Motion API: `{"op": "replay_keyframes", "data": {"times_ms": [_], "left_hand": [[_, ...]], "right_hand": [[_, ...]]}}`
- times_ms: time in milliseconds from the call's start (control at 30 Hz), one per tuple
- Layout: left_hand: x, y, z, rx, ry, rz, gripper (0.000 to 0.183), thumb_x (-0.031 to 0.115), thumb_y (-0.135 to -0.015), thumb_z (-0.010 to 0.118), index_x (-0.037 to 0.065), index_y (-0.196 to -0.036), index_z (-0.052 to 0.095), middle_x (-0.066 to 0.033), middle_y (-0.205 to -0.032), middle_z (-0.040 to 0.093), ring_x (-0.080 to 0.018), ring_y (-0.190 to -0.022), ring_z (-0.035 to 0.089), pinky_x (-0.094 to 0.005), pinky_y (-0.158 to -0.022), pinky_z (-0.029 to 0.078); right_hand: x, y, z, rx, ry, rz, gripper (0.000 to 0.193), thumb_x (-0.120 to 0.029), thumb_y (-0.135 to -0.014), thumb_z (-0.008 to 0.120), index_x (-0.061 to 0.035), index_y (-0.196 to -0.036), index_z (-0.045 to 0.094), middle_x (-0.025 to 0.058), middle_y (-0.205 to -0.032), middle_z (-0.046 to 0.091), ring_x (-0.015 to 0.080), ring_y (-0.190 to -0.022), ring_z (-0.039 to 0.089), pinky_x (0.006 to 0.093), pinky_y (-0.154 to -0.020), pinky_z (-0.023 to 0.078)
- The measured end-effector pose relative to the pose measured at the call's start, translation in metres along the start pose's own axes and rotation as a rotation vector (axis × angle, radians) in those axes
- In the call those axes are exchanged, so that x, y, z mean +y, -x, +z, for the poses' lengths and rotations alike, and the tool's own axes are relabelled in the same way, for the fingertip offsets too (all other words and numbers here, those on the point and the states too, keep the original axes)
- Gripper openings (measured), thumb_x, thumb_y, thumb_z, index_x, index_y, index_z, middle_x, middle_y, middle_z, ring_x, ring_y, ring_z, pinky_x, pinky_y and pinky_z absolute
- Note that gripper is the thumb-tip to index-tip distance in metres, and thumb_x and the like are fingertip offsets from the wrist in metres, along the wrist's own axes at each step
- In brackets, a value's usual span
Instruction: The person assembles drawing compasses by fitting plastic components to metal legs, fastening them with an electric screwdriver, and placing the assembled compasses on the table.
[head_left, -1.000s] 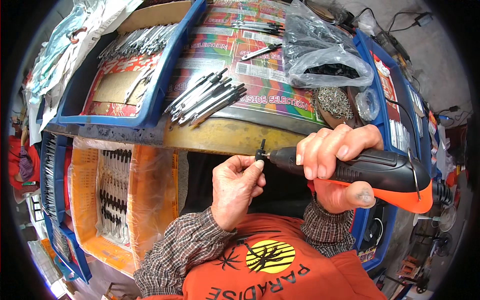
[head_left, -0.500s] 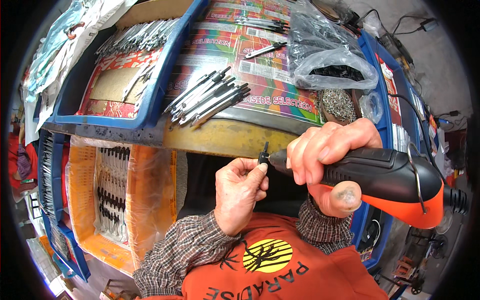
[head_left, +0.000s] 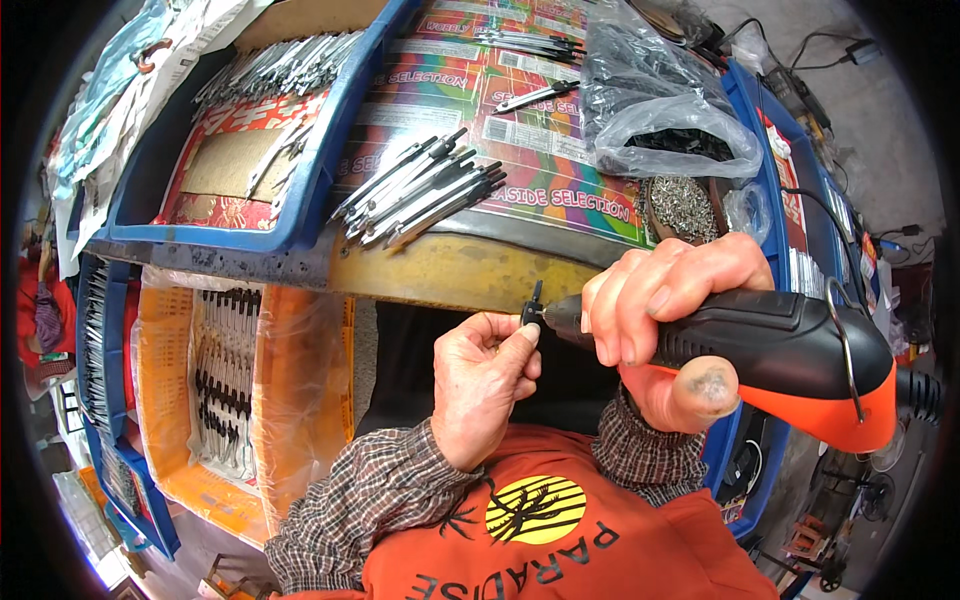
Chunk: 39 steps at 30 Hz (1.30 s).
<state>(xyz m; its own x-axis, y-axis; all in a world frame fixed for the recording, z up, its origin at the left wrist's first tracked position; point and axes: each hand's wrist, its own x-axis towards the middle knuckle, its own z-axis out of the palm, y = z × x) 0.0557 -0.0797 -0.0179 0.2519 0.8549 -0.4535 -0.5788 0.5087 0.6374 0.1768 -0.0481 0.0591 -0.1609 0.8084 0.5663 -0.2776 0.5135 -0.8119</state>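
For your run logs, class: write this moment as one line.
left hand: pinches small black part | right hand: grips black-and-orange power screwdriver, tip on part | behind: silver-and-black pens on bench

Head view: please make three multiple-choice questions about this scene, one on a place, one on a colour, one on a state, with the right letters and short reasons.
1. Where does the bundle of grey and black rods lie?
A. on the colourful printed sheet
B. in the orange crate
C. inside the plastic bag

2. Which colours has the power tool?
A. blue and white
B. black and orange
C. green and yellow

3. What does the left hand do?
A. lies flat and open
B. pinches a small black part at the tool's tip
C. holds the plastic bag

Answers: 1 A, the rods rest on the printed sheet; 2 B, black body over an orange underside; 3 B, its fingertips close on the small black part, while the right hand grips the tool.
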Motion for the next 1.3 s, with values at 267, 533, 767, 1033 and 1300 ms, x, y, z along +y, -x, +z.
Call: {"op": "replay_keyframes", "data": {"times_ms": [267,533,767,1033,1300], "left_hand": [[0.002,0.003,0.003,0.016,-0.046,0.018,0.010,0.007,-0.087,0.055,-0.003,-0.086,0.051,-0.0054,-0.066,0.054,-0.0067,-0.051,0.043,-0.0178,-0.042,0.032],[0.000,0.001,0.000,0.016,-0.075,0.029,0.009,0.005,-0.086,0.055,-0.004,-0.087,0.052,-0.0055,-0.068,0.054,-0.0070,-0.054,0.047,-0.0177,-0.042,0.034],[0.001,0.001,0.000,0.017,-0.078,0.017,0.011,0.006,-0.086,0.056,-0.004,-0.087,0.052,-0.0056,-0.067,0.054,-0.0072,-0.053,0.046,-0.0177,-0.042,0.034],[-0.001,0.000,-0.003,0.008,-0.069,0.003,0.013,0.007,-0.084,0.059,-0.004,-0.088,0.053,-0.0025,-0.064,0.054,-0.0047,-0.051,0.048,-0.0162,-0.043,0.038],[0.002,0.000,-0.001,0.018,-0.087,-0.004,0.013,0.008,-0.086,0.056,-0.004,-0.087,0.052,-0.0061,-0.065,0.054,-0.0074,-0.050,0.045,-0.0177,-0.041,0.033]], "right_hand": [[-0.005,0.003,0.003,0.052,0.024,0.087,0.059,-0.051,-0.068,0.072,-0.0045,-0.089,0.043,0.0015,-0.061,0.050,0.0135,-0.050,0.051,0.0283,-0.050,0.045],[-0.002,0.002,-0.003,-0.061,-0.009,0.001,0.059,-0.050,-0.067,0.072,-0.0047,-0.091,0.043,0.0025,-0.061,0.050,0.0138,-0.051,0.052,0.0296,-0.051,0.045],[-0.004,0.000,-0.002,-0.139,-0.010,-0.022,0.056,-0.045,-0.067,0.075,-0.0049,-0.092,0.044,0.0032,-0.062,0.051,0.0148,-0.053,0.053,0.0300,-0.052,0.046],[0.000,-0.003,-0.006,-0.219,-0.016,-0.035,0.059,-0.049,-0.068,0.072,-0.0058,-0.094,0.043,0.0026,-0.066,0.052,0.0140,-0.055,0.053,0.0296,-0.052,0.045],[0.003,-0.005,-0.006,-0.223,-0.027,-0.072,0.055,-0.048,-0.070,0.071,-0.0058,-0.093,0.043,0.0029,-0.065,0.051,0.0146,-0.054,0.052,0.0298,-0.052,0.044]]}}
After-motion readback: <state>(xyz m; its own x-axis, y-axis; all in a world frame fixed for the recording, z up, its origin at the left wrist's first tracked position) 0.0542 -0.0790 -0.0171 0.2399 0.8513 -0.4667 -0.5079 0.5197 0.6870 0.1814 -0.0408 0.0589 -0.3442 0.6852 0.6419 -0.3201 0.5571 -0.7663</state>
